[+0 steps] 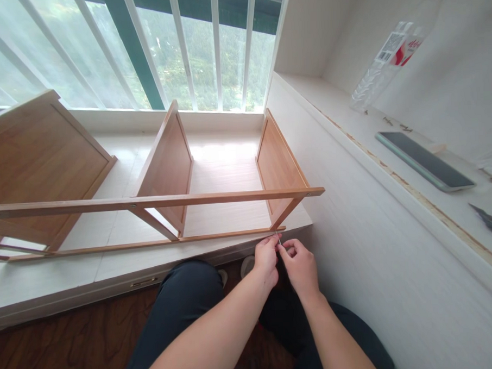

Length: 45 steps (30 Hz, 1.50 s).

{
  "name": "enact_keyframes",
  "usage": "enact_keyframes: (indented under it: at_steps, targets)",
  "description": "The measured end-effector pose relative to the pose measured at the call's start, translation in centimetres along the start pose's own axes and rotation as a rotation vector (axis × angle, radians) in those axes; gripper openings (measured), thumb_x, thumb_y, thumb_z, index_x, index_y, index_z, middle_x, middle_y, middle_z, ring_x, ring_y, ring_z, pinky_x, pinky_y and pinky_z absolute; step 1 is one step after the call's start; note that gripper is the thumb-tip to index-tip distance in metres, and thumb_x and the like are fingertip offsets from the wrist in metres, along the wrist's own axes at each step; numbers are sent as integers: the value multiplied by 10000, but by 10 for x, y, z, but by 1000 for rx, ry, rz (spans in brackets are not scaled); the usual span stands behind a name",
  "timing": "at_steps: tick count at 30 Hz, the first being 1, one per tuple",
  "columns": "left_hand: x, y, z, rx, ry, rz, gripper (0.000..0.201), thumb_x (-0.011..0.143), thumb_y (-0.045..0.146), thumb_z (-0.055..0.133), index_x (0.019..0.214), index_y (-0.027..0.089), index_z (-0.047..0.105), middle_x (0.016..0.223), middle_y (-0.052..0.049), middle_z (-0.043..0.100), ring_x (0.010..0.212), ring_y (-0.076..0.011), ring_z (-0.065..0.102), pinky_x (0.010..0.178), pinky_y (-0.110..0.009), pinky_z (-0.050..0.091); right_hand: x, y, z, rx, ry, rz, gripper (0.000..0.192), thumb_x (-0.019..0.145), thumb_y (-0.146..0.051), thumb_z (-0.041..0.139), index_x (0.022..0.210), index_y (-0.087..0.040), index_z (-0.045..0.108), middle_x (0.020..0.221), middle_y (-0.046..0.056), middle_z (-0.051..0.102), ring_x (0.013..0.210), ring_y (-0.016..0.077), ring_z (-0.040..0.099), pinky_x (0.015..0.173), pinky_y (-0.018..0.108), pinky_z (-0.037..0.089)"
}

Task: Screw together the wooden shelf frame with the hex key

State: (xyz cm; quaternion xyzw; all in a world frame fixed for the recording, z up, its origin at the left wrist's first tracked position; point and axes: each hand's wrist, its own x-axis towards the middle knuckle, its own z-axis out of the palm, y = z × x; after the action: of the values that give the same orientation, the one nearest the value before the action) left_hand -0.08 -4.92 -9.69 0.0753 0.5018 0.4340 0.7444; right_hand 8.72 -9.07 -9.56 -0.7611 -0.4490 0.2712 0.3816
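A brown wooden shelf frame [230,197] rests on a white window ledge [70,271]. At the frame's near right corner, the right hand [302,266] pinches a thin metallic rod [278,238] between fingertips; the left hand [267,258] curls its fingers, their hold unclear.

Daylight from the far window [202,61] glares on the white ledge [224,153] before me; near me the floor [53,345] lies dim, and at right the bottle [399,48] blurs towards its neck.

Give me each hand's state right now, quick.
Left hand: curled beside a thin metal rod; whether it grips anything cannot be told.
Right hand: closed, pinching the thin metal rod.
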Motion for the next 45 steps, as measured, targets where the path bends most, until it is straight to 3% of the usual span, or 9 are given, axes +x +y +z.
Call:
enact_keyframes:
  at_steps: [4, 10, 15, 19, 25, 28, 33, 40, 45]
  targets:
    - [-1, 1, 1, -1, 3, -2, 121, 962, 249, 695, 948, 129, 685, 838, 1, 677, 668, -116, 618, 614, -255, 538, 0, 1, 5, 97, -57, 18, 234, 806, -469, 703, 780, -244, 765, 750, 63, 722, 709, 229, 625, 642, 312, 445]
    - [-5, 3, 2, 61, -24, -99, 230, 1006, 371, 635, 964, 145, 650, 614, 83, 502, 417, -58, 385, 392, -188, 334, 1, 0, 16, 433, -258, 202, 482, 777, -695, 627, 703, -219, 601, 531, -39, 462, 423, 113, 356, 399, 261, 316]
    - [-7, 5, -1, 96, -42, -150, 272, 1020, 410, 606, 1021, 143, 657, 611, 82, 502, 400, -53, 374, 366, -182, 305, 2, -2, 14, 546, -371, 265, 486, 757, -705, 647, 750, -229, 554, 551, -59, 425, 419, 108, 350, 360, 243, 319]
    - [-7, 4, 2, 55, -27, -108, 201, 1018, 338, 620, 1002, 141, 653, 642, 73, 531, 430, -58, 418, 395, -182, 358, 1, -1, 17, 492, -309, 215, 480, 818, -704, 627, 775, -230, 566, 559, -34, 509, 430, 127, 415, 375, 238, 304]
    - [-5, 5, 5, -27, -8, -26, 89, 992, 207, 645, 958, 125, 652, 800, 13, 637, 630, -99, 601, 535, -209, 509, -3, -4, 7, 382, -216, 66, 362, 798, -565, 769, 882, -218, 713, 801, 43, 712, 737, 192, 625, 660, 270, 469]
    - [-5, 5, 4, -8, -9, -36, 107, 991, 226, 652, 952, 126, 643, 749, 35, 589, 540, -68, 508, 447, -172, 408, -3, -2, 7, 393, -207, 83, 363, 831, -575, 725, 828, -213, 709, 704, 22, 667, 641, 162, 569, 600, 259, 434]
    - [-5, 2, 2, 76, -52, -104, 230, 1030, 373, 591, 1016, 147, 629, 627, 83, 487, 408, -50, 364, 359, -176, 283, -1, 0, 17, 556, -253, 257, 486, 802, -698, 630, 756, -215, 592, 557, -30, 518, 435, 111, 377, 393, 234, 266]
    - [-8, -1, -1, 153, -73, -55, 298, 1036, 436, 564, 1005, 150, 640, 559, 100, 453, 365, -52, 345, 342, -182, 267, 1, -6, 10, 697, -371, 411, 441, 735, -630, 700, 794, -219, 555, 573, -55, 436, 450, 105, 366, 397, 229, 296]
    - [-11, -6, -1, 151, -85, 0, 281, 1010, 400, 594, 864, 162, 621, 510, 111, 404, 356, -62, 318, 355, -197, 252, 0, 0, 16, 588, -278, 351, 461, 792, -675, 641, 739, -228, 543, 522, -52, 450, 437, 119, 363, 407, 245, 273]
